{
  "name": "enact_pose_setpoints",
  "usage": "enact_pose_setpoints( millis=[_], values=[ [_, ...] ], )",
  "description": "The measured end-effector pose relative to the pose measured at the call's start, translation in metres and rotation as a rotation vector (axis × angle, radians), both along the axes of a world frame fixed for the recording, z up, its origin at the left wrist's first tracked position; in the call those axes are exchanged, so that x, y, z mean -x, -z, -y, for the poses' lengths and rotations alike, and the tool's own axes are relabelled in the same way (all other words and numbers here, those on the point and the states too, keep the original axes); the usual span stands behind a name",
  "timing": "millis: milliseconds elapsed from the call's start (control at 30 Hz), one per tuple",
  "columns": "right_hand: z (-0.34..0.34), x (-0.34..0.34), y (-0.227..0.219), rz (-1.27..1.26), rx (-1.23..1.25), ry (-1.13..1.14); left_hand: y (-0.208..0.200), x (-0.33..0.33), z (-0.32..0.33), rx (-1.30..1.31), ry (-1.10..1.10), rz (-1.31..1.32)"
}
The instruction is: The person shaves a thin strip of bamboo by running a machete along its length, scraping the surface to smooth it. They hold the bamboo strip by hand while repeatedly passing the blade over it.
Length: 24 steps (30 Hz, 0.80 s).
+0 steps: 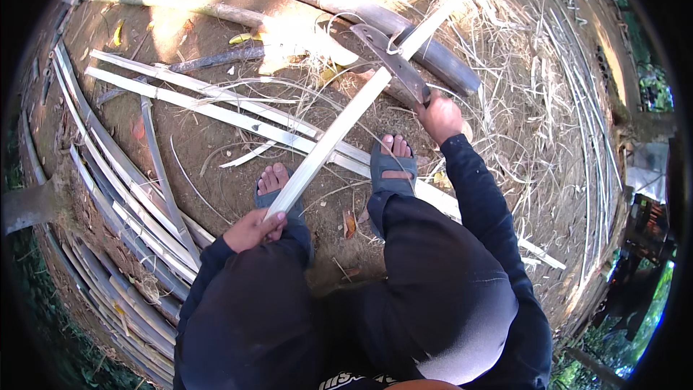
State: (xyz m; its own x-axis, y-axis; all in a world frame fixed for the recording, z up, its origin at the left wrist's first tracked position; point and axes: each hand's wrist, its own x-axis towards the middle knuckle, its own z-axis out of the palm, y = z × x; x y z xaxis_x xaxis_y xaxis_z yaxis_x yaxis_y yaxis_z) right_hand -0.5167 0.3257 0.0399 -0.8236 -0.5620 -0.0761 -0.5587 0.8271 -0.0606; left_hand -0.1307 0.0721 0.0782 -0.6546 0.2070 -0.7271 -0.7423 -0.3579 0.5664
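Note:
My left hand [254, 229] is closed around the near end of a long pale bamboo strip [337, 132], just above my left knee. The strip slants away to the far right, over a dark bamboo pole. In my right hand [439, 117] is the handle of a machete [390, 63], its broad dark blade lying across the strip and pointing to the far left. A thin curled shaving stands by the blade where it meets the strip. The handle is mostly hidden by my fingers.
A thick dark bamboo pole [447, 65] lies across the ground ahead. Split bamboo pieces [209, 110] pass in front of my sandalled feet. More strips and poles [137, 206] are stacked at the left. Thin shavings [538, 130] cover the ground at the right.

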Motion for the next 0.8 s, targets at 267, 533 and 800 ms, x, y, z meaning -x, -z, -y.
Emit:
enact_pose_setpoints(
  millis=[267,533,800],
  values=[
    [0.017,-0.061,-0.01,0.07,0.124,-0.693,0.007,-0.025,0.003,0.051,0.024,-0.067],
    [0.02,-0.063,-0.001,0.165,0.11,-0.455,-0.006,-0.004,-0.004,0.081,0.015,-0.056],
    [0.004,-0.009,0.012,0.136,0.019,0.02,0.0,0.003,-0.004,0.12,0.057,-0.143]
  ],
)
